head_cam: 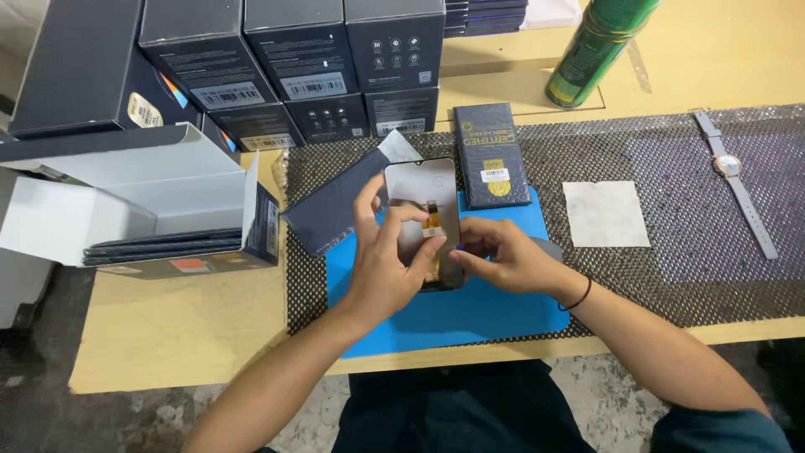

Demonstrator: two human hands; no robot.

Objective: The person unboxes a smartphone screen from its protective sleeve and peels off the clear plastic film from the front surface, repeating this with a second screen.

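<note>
**Phone display panel held over blue mat, back side up**

Both hands hold a phone display panel point(423, 220) above the blue work mat point(470, 315), near the table's front edge. The left hand point(381, 268) grips its left edge, thumb and forefinger pinching at the orange flex cable point(433, 220). The right hand point(503, 256) pinches the lower right edge, fingers curled together. The panel is out of its packaging: a dark sleeve point(335, 210) lies just left, a dark flat box point(492, 155) behind. No phone body is in view. The panel looks grey, glossy, unbroken. A wristwatch point(731, 172) lies near the right edge, a green can point(597, 46) at the back.
</note>
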